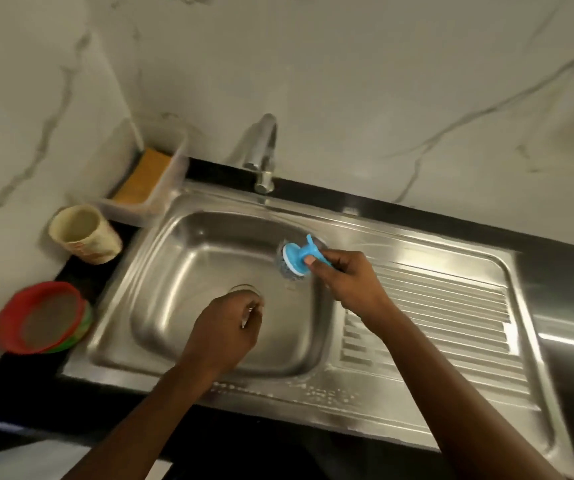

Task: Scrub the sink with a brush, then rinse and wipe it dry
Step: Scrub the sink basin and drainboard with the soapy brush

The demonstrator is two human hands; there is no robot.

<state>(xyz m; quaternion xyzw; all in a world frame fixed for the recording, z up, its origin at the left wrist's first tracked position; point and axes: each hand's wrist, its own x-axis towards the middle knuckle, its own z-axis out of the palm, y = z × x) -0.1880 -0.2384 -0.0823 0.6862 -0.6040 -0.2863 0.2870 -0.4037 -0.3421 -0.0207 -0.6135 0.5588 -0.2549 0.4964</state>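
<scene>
Your right hand (351,278), centre-right of frame, grips the brush (295,255): fingers curled round the blue handle, thumb pressed on top next to the round blue head. The grey wire-like pad under the head sits against the right wall of the sink (188,258) bowl, near its upper right corner.

Your left hand (223,327) is lower centre, down inside the bowl, back of the hand up, fingers curled downward just below the drain (244,289) in the picture. There is a small shiny glint by the fingertips. Cannot tell whether you pinch something there or the fingers are just loosely curled. The two hands are apart, not touching.

The ridged drainboard (452,317) runs right of the bowl, and your right forearm crosses its lower left part. White specks (316,393), droplets or foam, lie along the front rim, lower centre.

The faucet (264,150) is at top centre behind the bowl, spout bent toward the basin. In the upper left, a clear plastic tray (174,157) holds an orange sponge (143,176), set against the marble wall (348,64). Just below the tray is a cream cup (83,235), mouth facing upper left.

At the left edge, a red-rimmed round piece (41,317) is stacked on a green one (86,322), both on the black counter (555,265). The edges of the frame are somewhat blurred.
</scene>
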